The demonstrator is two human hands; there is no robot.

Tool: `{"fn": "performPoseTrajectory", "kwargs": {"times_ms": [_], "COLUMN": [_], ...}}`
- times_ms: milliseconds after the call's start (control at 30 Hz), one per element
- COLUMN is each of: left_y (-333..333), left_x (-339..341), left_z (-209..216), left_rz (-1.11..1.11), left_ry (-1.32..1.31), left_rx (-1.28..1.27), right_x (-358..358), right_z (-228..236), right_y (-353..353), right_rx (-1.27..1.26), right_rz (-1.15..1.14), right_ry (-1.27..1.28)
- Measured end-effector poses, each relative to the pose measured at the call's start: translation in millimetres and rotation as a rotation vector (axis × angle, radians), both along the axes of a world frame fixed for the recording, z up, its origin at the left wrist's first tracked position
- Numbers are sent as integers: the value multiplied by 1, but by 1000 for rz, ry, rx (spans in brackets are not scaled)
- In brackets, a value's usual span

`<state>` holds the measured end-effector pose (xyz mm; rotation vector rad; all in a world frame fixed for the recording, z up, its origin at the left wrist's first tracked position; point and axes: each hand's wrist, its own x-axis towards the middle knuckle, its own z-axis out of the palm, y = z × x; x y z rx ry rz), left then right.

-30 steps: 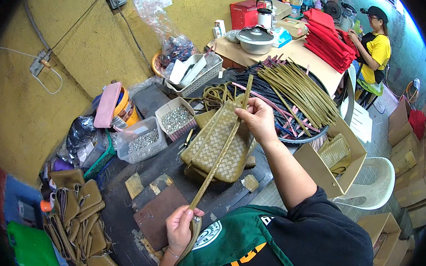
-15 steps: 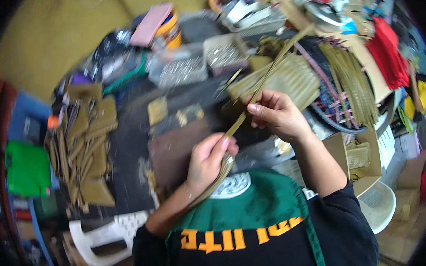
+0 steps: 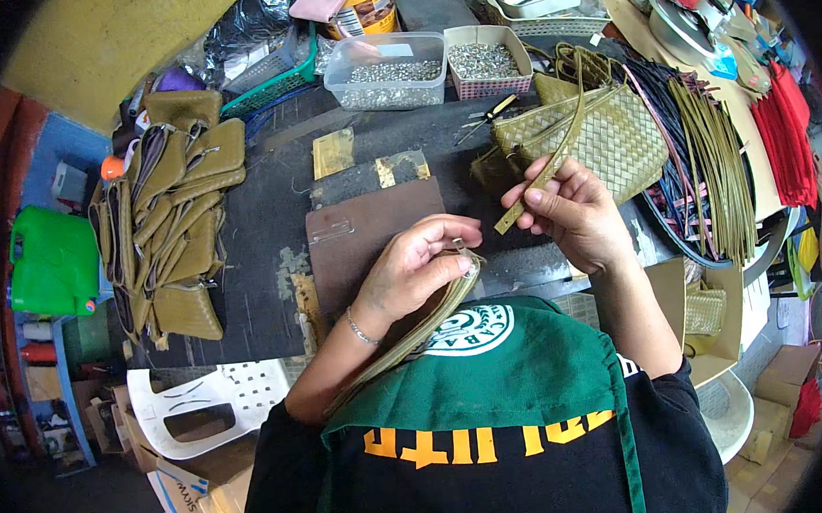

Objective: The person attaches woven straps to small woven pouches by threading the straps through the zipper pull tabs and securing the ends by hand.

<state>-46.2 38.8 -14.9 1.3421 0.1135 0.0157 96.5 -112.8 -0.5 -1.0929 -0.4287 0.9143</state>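
My right hand pinches a flat olive strap between thumb and fingers, its cut end sticking out toward my left hand. Upward, the strap runs past an olive woven bag lying on the table. My left hand is curled around a folded olive strap or bundle of straps, which hangs down over my forearm and apron. A small shiny metal fitting shows by its thumb. A gap separates the two hands, above the table's near edge.
A brown board lies on the dark table. Behind it stand a clear tub and a smaller box of metal parts. Olive pouches are piled left, a screwdriver-like tool lies near the bag, and olive strips hang right.
The strap that stretched between both hands now ends free at my right hand. My hands have moved apart, and the view has shifted, showing more of the near side.
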Motion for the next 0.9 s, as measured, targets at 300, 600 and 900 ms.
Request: {"fn": "performPoseTrajectory", "kwargs": {"times_ms": [300, 600, 900], "left_y": [-7, -11, -2], "left_x": [1, -2, 4], "left_z": [24, 37, 17], "left_rz": [44, 59, 160], "left_ry": [-213, -231, -114], "left_rx": [512, 763, 491], "right_x": [0, -2, -8], "right_z": [1, 4, 6], "right_y": [2, -7, -8], "right_rx": [20, 79, 108], "right_rz": [-9, -6, 11], "right_ry": [-30, -48, -69]}}
